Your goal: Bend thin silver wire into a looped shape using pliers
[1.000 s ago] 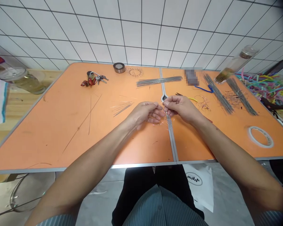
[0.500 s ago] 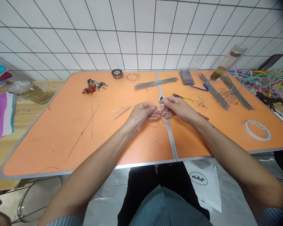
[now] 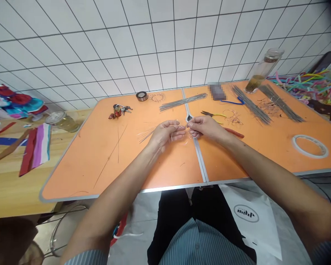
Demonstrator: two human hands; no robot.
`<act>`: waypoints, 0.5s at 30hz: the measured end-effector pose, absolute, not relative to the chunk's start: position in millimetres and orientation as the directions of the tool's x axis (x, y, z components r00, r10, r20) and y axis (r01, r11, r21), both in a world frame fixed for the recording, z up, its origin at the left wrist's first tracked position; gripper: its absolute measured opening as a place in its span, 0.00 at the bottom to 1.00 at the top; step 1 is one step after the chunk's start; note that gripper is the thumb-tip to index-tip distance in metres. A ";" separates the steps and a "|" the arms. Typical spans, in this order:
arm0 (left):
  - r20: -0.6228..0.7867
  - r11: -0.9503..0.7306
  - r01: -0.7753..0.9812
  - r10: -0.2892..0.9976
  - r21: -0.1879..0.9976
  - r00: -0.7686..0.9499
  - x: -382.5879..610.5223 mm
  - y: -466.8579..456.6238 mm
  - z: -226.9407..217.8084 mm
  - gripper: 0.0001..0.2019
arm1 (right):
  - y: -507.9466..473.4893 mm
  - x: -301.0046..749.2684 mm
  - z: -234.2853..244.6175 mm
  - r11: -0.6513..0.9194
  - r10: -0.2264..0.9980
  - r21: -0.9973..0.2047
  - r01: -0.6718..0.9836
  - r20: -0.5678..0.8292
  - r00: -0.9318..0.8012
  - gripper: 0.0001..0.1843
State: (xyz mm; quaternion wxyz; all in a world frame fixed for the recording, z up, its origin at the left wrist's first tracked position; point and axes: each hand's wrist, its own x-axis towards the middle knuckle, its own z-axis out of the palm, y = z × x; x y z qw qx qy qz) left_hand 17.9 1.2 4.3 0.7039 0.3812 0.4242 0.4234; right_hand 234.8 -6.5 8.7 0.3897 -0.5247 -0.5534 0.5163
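Thin shiny wire [image 3: 186, 142], bent into loops, is held between my two hands above the orange table [image 3: 160, 165]. My left hand [image 3: 168, 133] is closed on it, thumb against the fingers. My right hand [image 3: 204, 127] pinches the wire from the other side, its fingertips close to the left ones. The wire's exact shape is partly hidden by the fingers. Left of my left hand lie some loose straight wires [image 3: 145, 135]. Beside my right hand are pliers with yellow handles [image 3: 217, 115] and a red-handled tool [image 3: 234, 132], partly covered by the hand.
Bundles of straight wire [image 3: 183, 102] lie toward the back, with more wire [image 3: 251, 105] at right. A roll of dark tape [image 3: 141, 96], keys [image 3: 121, 110], a white tape ring [image 3: 310, 146] and a glass bottle [image 3: 262, 71] stand around. A lidded jar [image 3: 62, 121] is at left.
The view has turned a little to the left, so the table appears shifted right. My hands stay together on the wire, and its loops are now more hidden by the fingers.
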 end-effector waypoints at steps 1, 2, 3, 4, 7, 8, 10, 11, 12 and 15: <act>-0.268 0.340 -0.270 0.925 0.901 0.269 17.7 0.1 5.4 0.08 | -6.5 232.6 8.2 -0.072 0.981 -0.981 0.177 -0.102 -0.164 0.22; -0.263 0.329 -0.264 0.931 0.907 0.254 17.6 -1.2 6.0 0.06 | -6.9 230.1 7.7 -0.049 0.980 -0.983 0.176 -0.081 -0.181 0.23; -0.261 0.320 -0.256 0.935 0.912 0.240 17.3 -2.7 6.3 0.04 | -7.5 227.5 7.5 -0.015 0.980 -0.985 0.173 -0.049 -0.195 0.22; -0.260 0.313 -0.243 0.938 0.918 0.229 17.0 -4.4 6.3 0.03 | -8.1 224.8 7.8 0.026 0.979 -0.985 0.170 -0.009 -0.202 0.22; -0.246 0.290 -0.192 0.943 0.938 0.222 14.2 -9.2 4.8 0.03 | -8.4 218.5 10.5 0.132 0.975 -0.971 0.198 0.091 -0.203 0.18; -0.237 0.278 -0.174 0.945 0.945 0.226 12.8 -10.3 4.2 0.05 | -7.9 217.3 11.5 0.143 0.974 -0.966 0.216 0.098 -0.205 0.17; -0.222 0.259 -0.137 0.946 0.956 0.237 9.9 -11.6 2.7 0.08 | -5.7 216.4 12.5 0.127 0.972 -0.964 0.232 0.074 -0.223 0.16; -0.219 0.253 -0.121 0.945 0.960 0.243 8.7 -11.7 2.0 0.09 | -4.2 216.6 12.2 0.102 0.971 -0.971 0.217 0.050 -0.232 0.16; -0.215 0.248 -0.108 0.945 0.963 0.248 7.8 -11.6 1.3 0.10 | -2.5 217.1 11.3 0.066 0.970 -0.980 0.186 0.019 -0.244 0.16; -0.188 0.220 -0.098 0.947 0.971 0.261 7.1 -10.2 -0.8 0.14 | 2.0 220.3 6.1 -0.061 0.956 -0.998 0.035 -0.068 -0.285 0.17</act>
